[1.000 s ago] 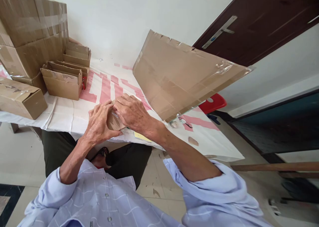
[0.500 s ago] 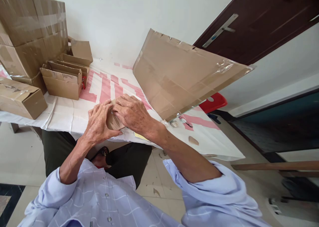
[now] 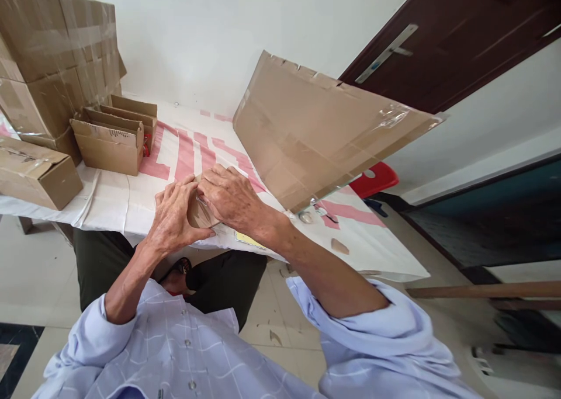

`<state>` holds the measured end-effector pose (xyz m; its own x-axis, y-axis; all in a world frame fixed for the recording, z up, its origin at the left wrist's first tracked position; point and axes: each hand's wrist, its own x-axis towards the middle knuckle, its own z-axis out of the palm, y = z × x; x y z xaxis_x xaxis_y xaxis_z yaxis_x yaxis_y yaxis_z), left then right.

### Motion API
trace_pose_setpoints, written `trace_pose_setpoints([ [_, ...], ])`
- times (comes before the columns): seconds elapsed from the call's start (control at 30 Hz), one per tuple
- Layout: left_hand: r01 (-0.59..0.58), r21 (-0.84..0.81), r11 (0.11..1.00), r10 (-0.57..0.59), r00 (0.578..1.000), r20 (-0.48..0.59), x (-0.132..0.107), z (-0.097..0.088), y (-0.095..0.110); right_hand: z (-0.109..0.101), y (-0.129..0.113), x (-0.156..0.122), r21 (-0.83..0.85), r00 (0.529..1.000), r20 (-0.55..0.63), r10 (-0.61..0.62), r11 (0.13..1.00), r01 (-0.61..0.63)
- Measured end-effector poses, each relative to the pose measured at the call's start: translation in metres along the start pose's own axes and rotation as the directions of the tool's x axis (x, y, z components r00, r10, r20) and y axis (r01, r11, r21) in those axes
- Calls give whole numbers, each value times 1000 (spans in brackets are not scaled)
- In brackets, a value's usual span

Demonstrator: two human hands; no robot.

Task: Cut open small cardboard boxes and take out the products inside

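Observation:
At the table's near edge, my left hand (image 3: 173, 215) curves around the side of a small brown cardboard piece (image 3: 201, 215), thumb along its near edge. My right hand (image 3: 230, 200) lies over its far right part, fingers bent and pressed down close to my left fingertips. A shiny clear strip, perhaps tape, shows on the cardboard between the hands. Most of the piece is covered, so I cannot tell whether it is a flat sheet or a box. A yellow card (image 3: 249, 239) lies partly under my right wrist.
Open cardboard boxes (image 3: 107, 151) and a closed long box (image 3: 39, 171) stand left, before tall taped cartons (image 3: 52, 42). A large cardboard sheet (image 3: 315, 124) leans at the back right. A clear tape roll (image 3: 305, 217) lies below it; a red stool (image 3: 374, 180) stands beyond the table.
A cardboard flap behind the open boxes has shifted left, now showing beside the tall cartons. My right fingers have moved very slightly left; my left hand stays in place.

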<state>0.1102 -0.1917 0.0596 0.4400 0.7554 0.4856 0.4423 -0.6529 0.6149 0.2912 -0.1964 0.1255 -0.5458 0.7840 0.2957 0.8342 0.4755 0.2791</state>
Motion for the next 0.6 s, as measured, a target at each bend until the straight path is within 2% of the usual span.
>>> trace_pose_setpoints([
  [0.23, 7, -6, 1000, -7, 1000, 0, -1, -2, 0, 2, 0, -1, -21, 1000, -10, -20, 1000, 20],
  [0.33, 17, -7, 1000, -17, 1000, -5, -2, -3, 0, 4, 1, -2, 38, 999, -37, -27, 999, 29],
  [0.47, 32, -5, 999, -32, 999, 6, -2, -5, -2, -1, 0, -7, 319, 986, -163, 37, 948, 17],
  [0.53, 32, -5, 999, -32, 999, 2, -3, -7, -7, -6, 4, -13, 519, 957, -251, 148, 855, 4],
  [0.6, 32, -10, 999, -32, 999, -26, -5, -12, -16, -7, 16, -22, 672, 905, -303, 299, 740, -20],
])
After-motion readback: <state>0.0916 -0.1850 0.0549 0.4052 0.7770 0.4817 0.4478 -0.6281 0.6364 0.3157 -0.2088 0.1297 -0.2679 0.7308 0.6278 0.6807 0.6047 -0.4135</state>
